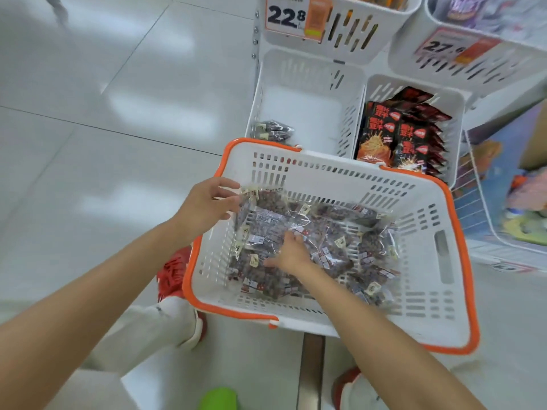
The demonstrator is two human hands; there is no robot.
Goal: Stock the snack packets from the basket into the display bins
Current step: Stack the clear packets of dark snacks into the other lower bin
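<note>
Pinching one snack packet (262, 202) by its top seam, the left hand (207, 205) hovers at the basket's (325, 170) left wall. The right hand (291, 253) digs into the heap inside, grip unclear. Packets look light, floppy and slippery, so seams likely hold best. The display bin (307, 108) beyond the basket is near-empty.

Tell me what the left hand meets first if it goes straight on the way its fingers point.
The clear snack packet leaning at the basket's far-left corner, almost at once: the left hand's fingertips look right at its edge, though depth leaves contact unclear.
</note>
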